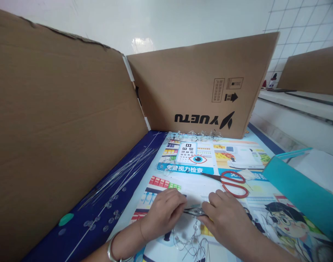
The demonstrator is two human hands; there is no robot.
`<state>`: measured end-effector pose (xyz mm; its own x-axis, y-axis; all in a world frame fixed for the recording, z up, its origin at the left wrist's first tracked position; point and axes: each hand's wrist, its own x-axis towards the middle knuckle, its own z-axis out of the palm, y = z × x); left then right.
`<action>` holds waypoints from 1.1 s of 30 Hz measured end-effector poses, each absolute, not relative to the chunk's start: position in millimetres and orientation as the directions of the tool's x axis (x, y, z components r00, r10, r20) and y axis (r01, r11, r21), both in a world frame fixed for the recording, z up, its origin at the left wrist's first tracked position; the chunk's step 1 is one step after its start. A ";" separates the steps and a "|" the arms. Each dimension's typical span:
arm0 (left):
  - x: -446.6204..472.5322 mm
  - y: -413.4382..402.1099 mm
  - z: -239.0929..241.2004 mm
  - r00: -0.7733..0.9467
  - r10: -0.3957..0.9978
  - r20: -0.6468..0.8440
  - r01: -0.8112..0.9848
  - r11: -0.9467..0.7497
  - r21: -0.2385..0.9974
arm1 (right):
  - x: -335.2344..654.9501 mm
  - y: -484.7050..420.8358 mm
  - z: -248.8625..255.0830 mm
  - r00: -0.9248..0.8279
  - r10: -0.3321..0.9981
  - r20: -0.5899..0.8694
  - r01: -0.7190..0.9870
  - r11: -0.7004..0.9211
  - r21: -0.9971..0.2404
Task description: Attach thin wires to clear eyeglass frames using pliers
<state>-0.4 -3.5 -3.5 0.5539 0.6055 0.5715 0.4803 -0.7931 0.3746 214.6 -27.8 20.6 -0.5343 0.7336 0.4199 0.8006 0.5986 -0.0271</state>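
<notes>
My left hand [163,213] and my right hand [225,216] meet low in the middle, both with fingers curled. Between them sits a small dark plier-like tool [194,211], which my right hand grips; its tips point left at my left fingertips. My left hand pinches something too small to name. A silver bangle [111,251] circles my left wrist. Below the hands lies a tangle of thin wire with clear beads [192,242]. Red-handled scissors [232,183] lie just beyond my right hand.
Cardboard panels stand at the left [59,138] and at the back [199,87]. Several thin wires [122,174] and clear beads [106,214] lie on the blue mat. A printed poster [210,160] covers the table. A teal box [300,189] stands at the right.
</notes>
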 end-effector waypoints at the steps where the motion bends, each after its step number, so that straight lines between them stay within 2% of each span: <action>1: -0.4 -3.6 -3.7 0.557 0.606 0.568 0.480 -0.793 0.375 | 214.2 -27.8 20.7 -0.541 0.729 0.419 0.800 0.600 -0.012; 6: -0.9 -2.6 -4.2 0.569 0.596 0.566 0.465 -0.801 0.377 | 213.7 -27.7 20.4 -0.561 0.722 0.405 0.796 0.605 0.023; 33: 1.3 -4.0 -6.9 0.571 0.592 0.568 0.476 -0.803 0.358 | 212.4 -30.0 22.4 -0.526 0.779 0.341 0.820 0.571 -0.038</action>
<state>1.3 -4.0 -6.9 0.5714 0.5922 0.5682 0.4764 -0.8031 0.3579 212.4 -30.0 22.4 -0.5260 0.7791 0.3411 0.8203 0.5706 -0.0385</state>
